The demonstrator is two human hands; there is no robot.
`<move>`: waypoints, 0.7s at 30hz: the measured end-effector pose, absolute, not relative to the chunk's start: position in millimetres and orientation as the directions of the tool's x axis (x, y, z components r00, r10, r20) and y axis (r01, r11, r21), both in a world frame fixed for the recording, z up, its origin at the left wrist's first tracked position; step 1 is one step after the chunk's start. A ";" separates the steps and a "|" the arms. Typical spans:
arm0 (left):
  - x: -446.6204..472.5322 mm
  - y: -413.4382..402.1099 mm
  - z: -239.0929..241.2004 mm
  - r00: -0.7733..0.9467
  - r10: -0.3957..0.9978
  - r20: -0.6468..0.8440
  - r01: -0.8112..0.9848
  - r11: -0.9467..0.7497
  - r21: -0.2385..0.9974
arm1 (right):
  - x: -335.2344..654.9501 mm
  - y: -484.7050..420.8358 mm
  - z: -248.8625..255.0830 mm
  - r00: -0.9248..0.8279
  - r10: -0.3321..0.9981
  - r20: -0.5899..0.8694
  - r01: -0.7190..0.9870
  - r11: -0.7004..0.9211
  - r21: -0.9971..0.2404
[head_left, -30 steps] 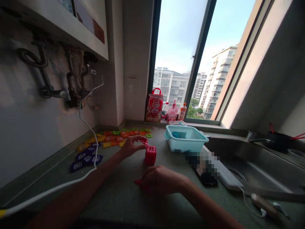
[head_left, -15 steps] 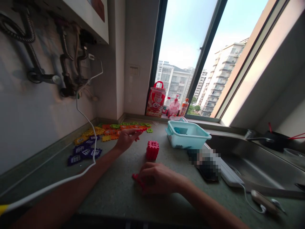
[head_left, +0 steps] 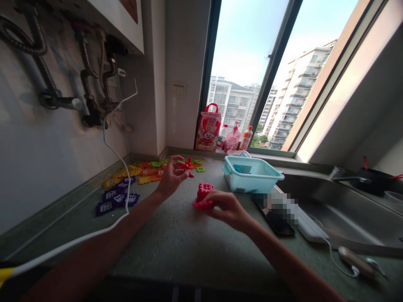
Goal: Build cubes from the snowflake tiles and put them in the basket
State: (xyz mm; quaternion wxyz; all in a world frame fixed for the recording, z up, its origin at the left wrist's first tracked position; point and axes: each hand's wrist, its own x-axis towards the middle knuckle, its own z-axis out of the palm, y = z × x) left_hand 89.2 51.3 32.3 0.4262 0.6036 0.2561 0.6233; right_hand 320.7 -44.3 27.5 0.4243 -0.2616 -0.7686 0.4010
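Note:
A small red cube of interlocked foam tiles (head_left: 204,191) stands on the grey countertop (head_left: 176,243). My right hand (head_left: 225,206) pinches a flat red foam tile (head_left: 201,205) just in front of the cube, touching or nearly touching it. My left hand (head_left: 171,175) is raised a little to the left of the cube, its fingers closed on another red foam tile (head_left: 186,165). Behind it lies a spread of loose foam tiles, orange, yellow and green (head_left: 147,170), with purple ones (head_left: 115,198) nearer the wall.
A light blue plastic basin (head_left: 250,177) sits right of the cube, a dark phone (head_left: 273,216) and a white block beside it. A steel sink (head_left: 343,218) lies at the right. A white cable (head_left: 108,147) hangs from wall pipes. Bottles and a red bag (head_left: 208,133) stand on the windowsill.
My right hand lifted a red tile from the counter and brought it forward to the cube. My left hand drew away from the cube, up and left, holding a red tile.

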 end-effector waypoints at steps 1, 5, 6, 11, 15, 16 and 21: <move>89.3 51.2 32.6 0.089 0.843 0.530 -0.210 -0.504 0.838 | 328.5 -36.2 29.3 -0.372 0.788 0.491 -0.008 0.526 -0.850; 91.5 51.1 29.2 0.073 0.856 0.511 -0.189 -0.491 0.850 | 355.4 -9.3 36.3 -0.003 0.852 0.524 -0.102 0.521 -0.848; 92.4 50.5 27.9 0.077 0.861 0.502 -0.203 -0.479 0.854 | 358.4 -6.4 37.5 0.018 0.850 0.526 -0.082 0.526 -0.847; 97.8 40.1 29.2 0.192 0.864 0.465 -0.211 -0.427 0.879 | 348.8 -12.4 39.1 -0.075 0.860 0.504 -0.021 0.504 -0.863; 101.9 28.2 37.0 0.299 0.865 0.402 -0.169 -0.367 0.915 | 333.9 -23.7 38.6 -0.123 0.887 0.445 -0.015 0.447 -0.895; 102.8 25.8 38.6 0.306 0.867 0.393 -0.170 -0.356 0.919 | 331.4 -25.7 38.5 -0.119 0.895 0.429 -0.023 0.430 -0.903; 106.6 14.4 43.0 0.356 0.846 0.397 -0.142 -0.370 0.918 | 327.1 -30.1 37.0 -0.155 0.905 0.397 -0.052 0.394 -0.918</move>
